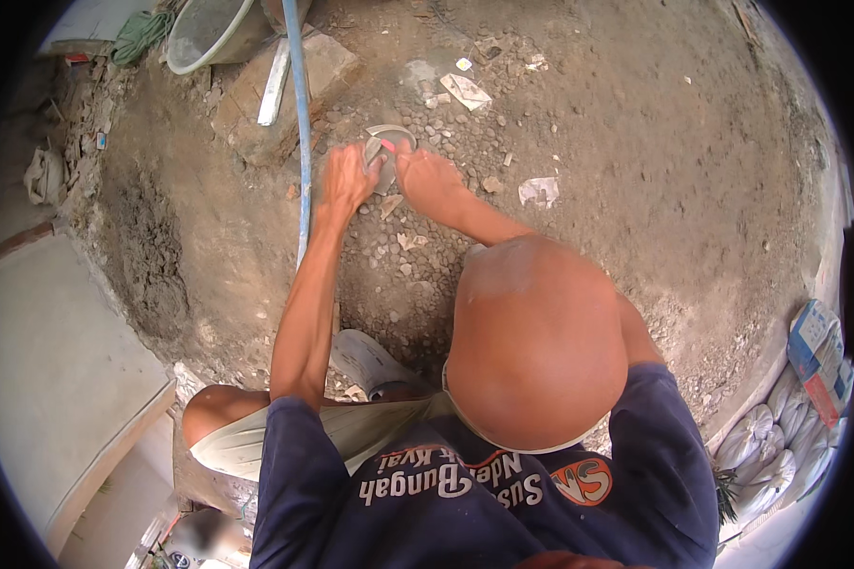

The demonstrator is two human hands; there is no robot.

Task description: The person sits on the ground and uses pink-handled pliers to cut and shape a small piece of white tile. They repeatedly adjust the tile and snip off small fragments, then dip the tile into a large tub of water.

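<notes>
My left hand (349,178) is closed on the left side of a small grey piece with a pale curved rim (389,129), low over the pebbly ground. At its right side, my right hand (427,178) has its fingers pinched together by a small pink-red bit (388,145). Fingers cover much of the grey piece, so its exact kind cannot be told. I cannot make out what the right fingertips grip. Beneath and around both hands lie loose pebbles (389,261). My bent knee (541,332) rises close below the right forearm.
Left of my hands runs a blue hose or pole (302,123), beside a large stone (327,71) bearing a pale strip (274,83). A tub (204,33) stands beyond. Paper scraps (539,192) litter the dirt. White bags (764,455) and a blue sack (816,346) sit far right.
</notes>
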